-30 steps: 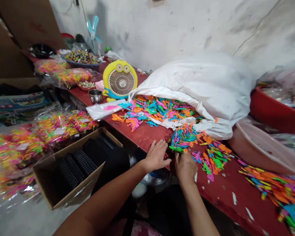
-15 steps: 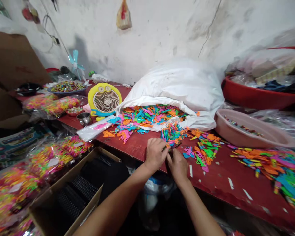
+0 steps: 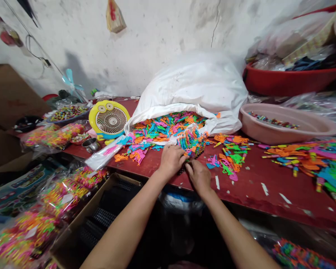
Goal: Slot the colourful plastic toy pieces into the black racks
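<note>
My left hand (image 3: 172, 160) has its fingers curled at the near left side of a dense row of small colourful plastic pieces (image 3: 192, 144), an orange bit showing by its fingertips. Close beside it, my right hand (image 3: 200, 177) is closed, thumb and index finger together at the same near end. What either hand grips is hidden by the fingers. Under the row shows a bit of something dark. Right behind it, a large white sack (image 3: 196, 82) lies with its mouth open, spilling loose plastic pieces (image 3: 168, 125) onto the red table (image 3: 154, 168).
Loose pieces (image 3: 232, 157) lie right of my hands, by a pink basin (image 3: 288, 125) and a red basin (image 3: 291, 80). A yellow fan (image 3: 112, 119) and metal cup (image 3: 91, 145) stand left. Below is a cardboard box (image 3: 67, 233) holding black ridged racks, beside filled plastic bags (image 3: 64, 194).
The view has swung right and up. My left hand, earlier flat with fingers spread, has moved in against the row and curled. The right hand stays at the row's near end.
</note>
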Available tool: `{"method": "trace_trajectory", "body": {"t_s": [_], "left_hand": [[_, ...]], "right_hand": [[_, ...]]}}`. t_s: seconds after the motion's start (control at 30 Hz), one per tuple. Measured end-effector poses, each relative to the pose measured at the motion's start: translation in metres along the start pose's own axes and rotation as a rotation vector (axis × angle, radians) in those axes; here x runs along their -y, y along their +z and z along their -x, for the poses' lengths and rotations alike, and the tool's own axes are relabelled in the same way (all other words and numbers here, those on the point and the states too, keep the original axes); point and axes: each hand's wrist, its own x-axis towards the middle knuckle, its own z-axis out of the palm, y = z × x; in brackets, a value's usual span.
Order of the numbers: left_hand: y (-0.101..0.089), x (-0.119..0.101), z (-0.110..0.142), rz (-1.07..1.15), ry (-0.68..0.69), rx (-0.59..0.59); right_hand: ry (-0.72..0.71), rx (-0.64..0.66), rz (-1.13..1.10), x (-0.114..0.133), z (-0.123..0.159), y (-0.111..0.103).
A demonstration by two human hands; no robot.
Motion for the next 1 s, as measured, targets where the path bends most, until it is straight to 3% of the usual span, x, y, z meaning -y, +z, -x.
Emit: {"method": "trace_trajectory", "body": {"t_s": [0.13,0.27,0.37,0.47,0.53,0.67,0.83,0.9,1.0], "left_hand": [[-0.001,0.001,-0.011,-0.015,0.004,0.029],[0.000,0.008,-0.020,-0.047,-0.003,0.079],[0.001,0.012,-0.021,-0.086,0.030,0.036],[0.008,0.011,-0.013,-0.106,0.034,-0.098],[0.016,0.007,-0.005,-0.074,-0.026,-0.207],[0.041,-0.001,0.010,0.172,-0.184,-0.386],[0.079,-0.011,0.024,0.708,-0.446,-0.653],[0.092,-0.014,0.029,0.836,-0.513,-0.673],[0.104,-0.014,0.034,0.835,-0.590,-0.591]], "right_hand": [[-0.024,0.003,0.032,0.000,-0.005,0.006],[-0.021,0.038,-0.152,-0.006,-0.006,0.009],[0.062,0.070,-0.310,-0.019,-0.016,0.002],[0.212,-0.140,-0.301,-0.041,-0.043,-0.008],[0.205,-0.241,-0.267,-0.058,-0.067,-0.013],[0.145,-0.052,-0.285,-0.084,-0.102,-0.008],[0.120,0.034,-0.318,-0.095,-0.105,0.005],[0.118,0.036,-0.302,-0.095,-0.101,0.007],[0.125,0.045,-0.231,-0.095,-0.097,0.007]]}}
